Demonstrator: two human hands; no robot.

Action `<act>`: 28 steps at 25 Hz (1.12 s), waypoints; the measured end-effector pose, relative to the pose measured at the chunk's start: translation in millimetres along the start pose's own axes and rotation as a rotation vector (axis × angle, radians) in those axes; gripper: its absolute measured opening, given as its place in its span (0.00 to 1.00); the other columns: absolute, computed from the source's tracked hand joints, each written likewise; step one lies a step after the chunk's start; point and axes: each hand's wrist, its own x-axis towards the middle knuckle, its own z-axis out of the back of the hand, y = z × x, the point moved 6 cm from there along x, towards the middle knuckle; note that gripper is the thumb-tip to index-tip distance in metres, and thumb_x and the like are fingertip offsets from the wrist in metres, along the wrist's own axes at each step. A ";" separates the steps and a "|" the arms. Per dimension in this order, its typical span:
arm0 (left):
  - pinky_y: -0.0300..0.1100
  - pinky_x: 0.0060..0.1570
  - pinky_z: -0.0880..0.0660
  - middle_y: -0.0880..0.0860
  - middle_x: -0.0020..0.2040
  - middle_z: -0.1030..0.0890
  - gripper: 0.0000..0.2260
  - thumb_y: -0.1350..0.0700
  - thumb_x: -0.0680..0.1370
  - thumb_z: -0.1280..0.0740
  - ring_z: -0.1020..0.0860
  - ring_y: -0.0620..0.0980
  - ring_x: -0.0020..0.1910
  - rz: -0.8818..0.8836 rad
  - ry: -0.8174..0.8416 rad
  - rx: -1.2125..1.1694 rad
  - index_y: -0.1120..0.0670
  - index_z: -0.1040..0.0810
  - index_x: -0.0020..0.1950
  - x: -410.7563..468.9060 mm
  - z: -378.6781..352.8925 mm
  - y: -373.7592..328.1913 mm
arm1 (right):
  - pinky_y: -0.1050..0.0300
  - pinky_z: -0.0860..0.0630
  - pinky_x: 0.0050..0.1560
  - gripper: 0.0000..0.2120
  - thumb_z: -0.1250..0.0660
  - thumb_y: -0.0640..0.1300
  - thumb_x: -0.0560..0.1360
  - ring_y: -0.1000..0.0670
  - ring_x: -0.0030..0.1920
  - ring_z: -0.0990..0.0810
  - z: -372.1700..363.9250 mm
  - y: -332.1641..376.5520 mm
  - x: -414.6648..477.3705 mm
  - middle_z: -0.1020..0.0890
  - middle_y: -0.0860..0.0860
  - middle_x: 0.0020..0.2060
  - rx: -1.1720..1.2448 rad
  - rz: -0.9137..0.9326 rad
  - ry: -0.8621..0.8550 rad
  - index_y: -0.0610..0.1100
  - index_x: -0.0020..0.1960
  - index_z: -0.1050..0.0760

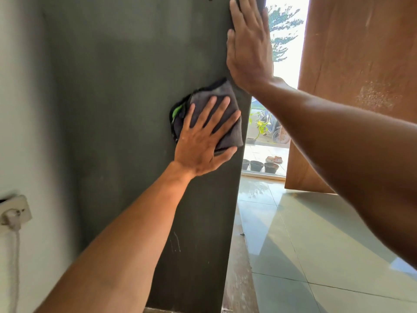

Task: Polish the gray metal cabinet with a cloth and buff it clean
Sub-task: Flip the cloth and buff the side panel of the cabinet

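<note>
The gray metal cabinet (126, 91) fills the middle of the view as a tall dark side panel with faint scratches low down. A folded gray cloth (222, 97) with a black and green edge lies flat against the panel near its right edge. My left hand (203, 143) presses the cloth to the metal with fingers spread and straight. Higher up, my right hand (248, 46) lies flat along the cabinet's right front edge, fingers straight and pointing up.
A white wall with a socket and plugged cord (13, 215) stands at the left. Right of the cabinet is an open doorway with a brown wooden door (361, 64), shiny floor tiles (304, 233), and black pots (257, 165) and sandals outside.
</note>
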 end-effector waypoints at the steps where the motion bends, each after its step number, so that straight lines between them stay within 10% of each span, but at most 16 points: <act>1: 0.63 0.79 0.56 0.52 0.85 0.48 0.34 0.32 0.81 0.49 0.51 0.56 0.84 0.010 0.018 -0.008 0.45 0.47 0.84 -21.2 -9.4 -6.5 | 0.48 0.52 0.81 0.27 0.48 0.44 0.81 0.44 0.81 0.43 -3.8 3.7 -12.9 0.37 0.43 0.79 -0.019 0.007 0.042 0.38 0.79 0.38; 28: 0.57 0.79 0.67 0.49 0.84 0.59 0.32 0.40 0.82 0.48 0.60 0.52 0.83 -0.096 0.131 -0.035 0.43 0.56 0.84 -351.4 -146.9 -161.6 | 0.42 0.41 0.78 0.23 0.45 0.38 0.83 0.39 0.78 0.35 -50.4 49.8 -277.5 0.32 0.39 0.76 -0.134 0.066 -0.117 0.36 0.77 0.34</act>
